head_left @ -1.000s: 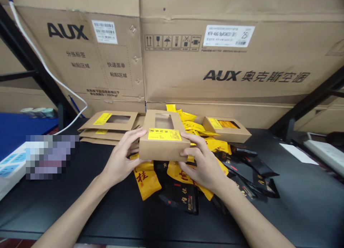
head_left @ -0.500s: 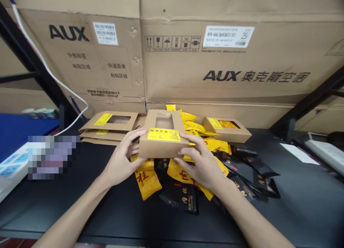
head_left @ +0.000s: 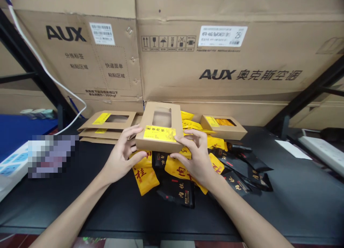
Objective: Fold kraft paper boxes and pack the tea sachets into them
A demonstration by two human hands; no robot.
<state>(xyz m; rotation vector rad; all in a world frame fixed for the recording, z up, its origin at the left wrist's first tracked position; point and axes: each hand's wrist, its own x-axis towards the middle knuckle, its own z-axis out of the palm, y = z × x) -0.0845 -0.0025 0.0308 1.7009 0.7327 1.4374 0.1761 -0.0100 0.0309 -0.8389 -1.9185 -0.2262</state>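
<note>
Black tabletop [head_left: 120, 212], cartons [head_left: 172, 68] behind handheld box [head_left: 159, 133]

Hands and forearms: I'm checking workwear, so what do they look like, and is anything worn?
Both the left hand and right hand are bare, without gloves or visible rings. The left forearm and right forearm show no sleeves, watch or bracelet.

Likely storeroom or packing spot: large AUX cartons [head_left: 172, 74], black rack [head_left: 303, 99], window boxes [head_left: 158, 146], loose pouches [head_left: 174, 194].

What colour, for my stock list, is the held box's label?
The label is yellow with black print; head view.
</note>
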